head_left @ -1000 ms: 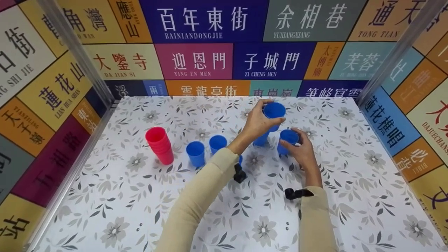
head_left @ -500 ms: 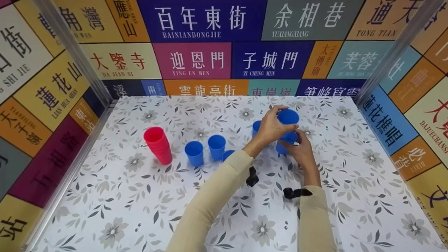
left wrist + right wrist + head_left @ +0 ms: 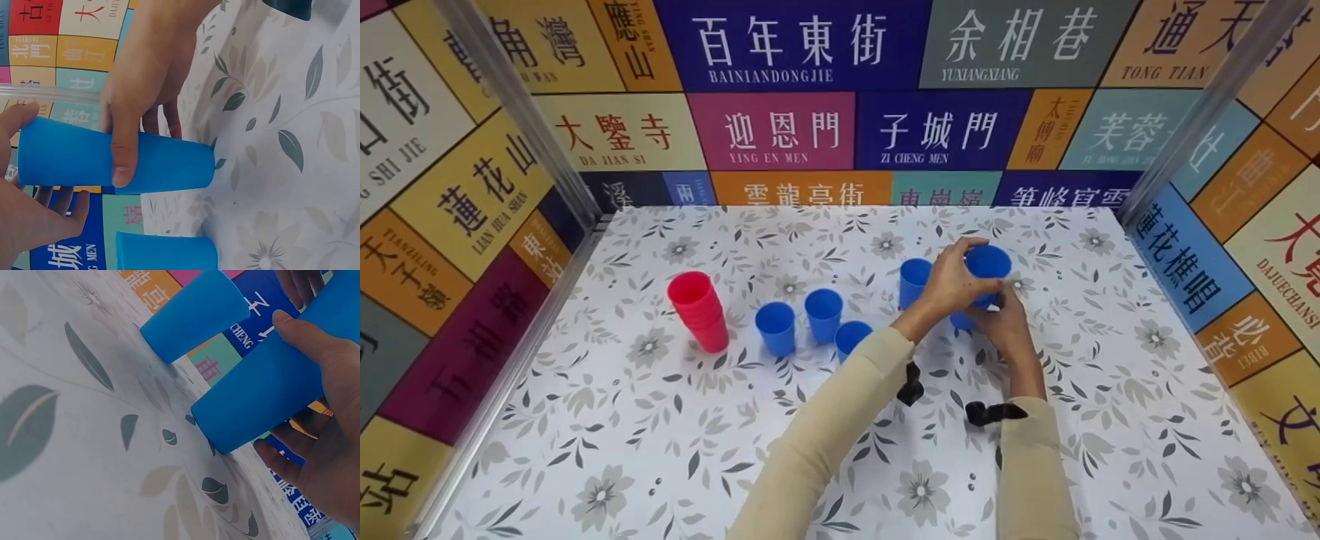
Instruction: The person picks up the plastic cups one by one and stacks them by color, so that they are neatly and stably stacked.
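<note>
In the head view, my left hand point(image 3: 951, 283) grips a blue cup point(image 3: 988, 262) near its rim. That cup sits down inside a lower blue cup point(image 3: 962, 321), which stands on the table and is held round its side by my right hand point(image 3: 1006, 324). The left wrist view shows the upper cup point(image 3: 64, 154) nested in the lower cup point(image 3: 174, 164), with my right thumb across the lower one. Just left of my hands another blue cup point(image 3: 913, 277) stands upright, partly covered by my left hand.
Three blue cups stand to the left, one at far left point(image 3: 776, 330), one beside it point(image 3: 823, 315) and one nearer point(image 3: 853, 339) by my left sleeve. Further left is a leaning-looking stack of red cups point(image 3: 699, 311). Printed walls border the patterned table point(image 3: 660, 450).
My left hand has moved right and down with its blue cup, from above the neighbouring cup into the cup at my right hand. My right hand has stayed almost in place.
</note>
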`<state>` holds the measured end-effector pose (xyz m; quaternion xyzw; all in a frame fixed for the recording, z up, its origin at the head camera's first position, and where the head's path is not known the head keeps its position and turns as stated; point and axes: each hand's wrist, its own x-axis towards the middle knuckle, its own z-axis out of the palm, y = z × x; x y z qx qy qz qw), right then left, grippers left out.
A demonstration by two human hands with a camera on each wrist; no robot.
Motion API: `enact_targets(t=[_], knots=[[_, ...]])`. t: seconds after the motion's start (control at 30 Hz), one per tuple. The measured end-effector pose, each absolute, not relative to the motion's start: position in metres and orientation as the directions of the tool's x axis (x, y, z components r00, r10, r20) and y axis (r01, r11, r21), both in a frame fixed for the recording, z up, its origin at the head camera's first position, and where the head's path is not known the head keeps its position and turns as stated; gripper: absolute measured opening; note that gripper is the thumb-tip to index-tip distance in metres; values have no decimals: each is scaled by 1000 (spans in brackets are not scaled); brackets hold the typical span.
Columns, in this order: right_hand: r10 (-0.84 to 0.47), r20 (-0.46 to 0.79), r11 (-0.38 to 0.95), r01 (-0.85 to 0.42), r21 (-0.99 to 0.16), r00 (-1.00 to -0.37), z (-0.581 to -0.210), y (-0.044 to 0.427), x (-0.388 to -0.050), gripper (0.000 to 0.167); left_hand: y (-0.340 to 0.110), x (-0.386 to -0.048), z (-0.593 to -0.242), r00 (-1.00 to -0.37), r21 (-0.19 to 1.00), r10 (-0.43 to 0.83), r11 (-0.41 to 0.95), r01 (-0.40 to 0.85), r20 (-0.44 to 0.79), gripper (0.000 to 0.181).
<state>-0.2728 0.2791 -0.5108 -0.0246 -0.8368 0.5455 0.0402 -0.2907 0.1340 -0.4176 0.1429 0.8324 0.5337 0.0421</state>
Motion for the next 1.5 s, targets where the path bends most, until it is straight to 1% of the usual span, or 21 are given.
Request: enact_targets(t=[0.2, 0.37, 0.5, 0.77, 0.97, 1.17, 1.37, 1.5], knots=[[104, 14, 423, 31, -906, -994, -510, 278, -275, 68, 133, -288, -425, -947, 870, 313, 444, 214, 74, 80], [102, -1, 424, 45, -904, -995, -509, 278, -274, 65, 130, -286, -427, -945, 884, 320, 422, 201, 62, 80], [96, 11, 425, 31, -905, -995, -508, 278, -274, 67, 126, -287, -424, -946, 886, 315, 416, 206, 71, 80], [89, 46, 404, -6, -915, -995, -512, 277, -274, 79, 110, -287, -423, -947, 895, 308, 390, 215, 93, 75], [87, 45, 388, -7, -922, -995, -509, 275, -271, 79, 98, -280, -424, -936, 880, 318, 388, 274, 151, 71], [106, 44, 374, -1, -927, -993, -512, 278, -274, 76, 89, -270, -428, -927, 873, 341, 391, 291, 156, 71], [108, 30, 358, 11, -934, -994, -512, 277, -272, 84, 72, -262, -432, -902, 847, 391, 405, 345, 181, 71], [109, 25, 358, 15, -933, -994, -513, 274, -272, 87, 58, -258, -434, -899, 852, 396, 390, 349, 187, 71]])
